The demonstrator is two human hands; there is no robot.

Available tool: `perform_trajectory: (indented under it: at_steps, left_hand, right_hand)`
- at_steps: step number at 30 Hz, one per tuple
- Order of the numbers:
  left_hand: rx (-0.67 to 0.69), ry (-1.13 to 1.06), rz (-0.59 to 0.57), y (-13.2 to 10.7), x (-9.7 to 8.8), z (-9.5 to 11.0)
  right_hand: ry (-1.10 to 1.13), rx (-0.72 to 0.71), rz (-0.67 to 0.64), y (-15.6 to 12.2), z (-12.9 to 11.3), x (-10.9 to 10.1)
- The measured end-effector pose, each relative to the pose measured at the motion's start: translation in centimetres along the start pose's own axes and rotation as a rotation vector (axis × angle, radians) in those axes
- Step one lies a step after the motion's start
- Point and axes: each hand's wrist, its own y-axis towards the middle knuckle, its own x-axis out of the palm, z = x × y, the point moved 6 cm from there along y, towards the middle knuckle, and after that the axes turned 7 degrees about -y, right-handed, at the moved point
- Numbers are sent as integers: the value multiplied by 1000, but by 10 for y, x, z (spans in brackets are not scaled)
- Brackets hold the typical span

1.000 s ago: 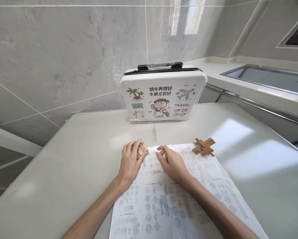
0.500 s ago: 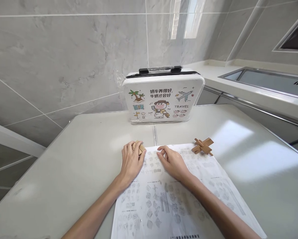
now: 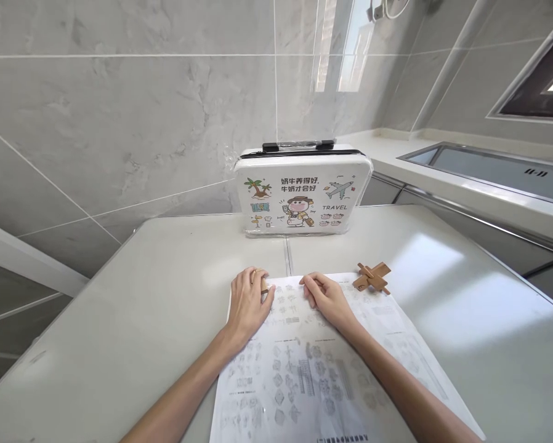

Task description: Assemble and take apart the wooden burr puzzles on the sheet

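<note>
At the paper's far left corner, my left hand [image 3: 251,303] is curled over a light wooden puzzle block [image 3: 264,287]. Fingers and palm hide most of that block. My right hand [image 3: 328,298] rests on the sheet with its fingers curled in and the thumb near them; nothing shows between them. Under both hands lies a large white instruction sheet [image 3: 299,344], printed with rows of small grey diagrams. A brown wooden cross-shaped interlocking puzzle [image 3: 372,278] sits at the sheet's far right corner, apart from my right hand.
A white carry case [image 3: 299,197] with cartoon prints and a black handle stands upright at the table's back, wrapped in clear plastic. Behind the pale table [image 3: 165,295] rises a grey tiled wall [image 3: 119,123]. A counter with a sink [image 3: 498,172] is at the right.
The camera view has tilted up slightly. My left fingers now cover more of the wooden block. My right hand sits slightly farther right in view, still curled.
</note>
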Motion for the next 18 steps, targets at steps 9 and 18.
perform_trajectory:
  at_steps: [9, 18]
  left_hand:
    - [55, 28, 24, -1, -2, 6]
    - [207, 98, 84, -4, -5, 16]
  right_hand:
    - [700, 167, 69, 11, 22, -11]
    - [1055, 202, 190, 15, 28, -32]
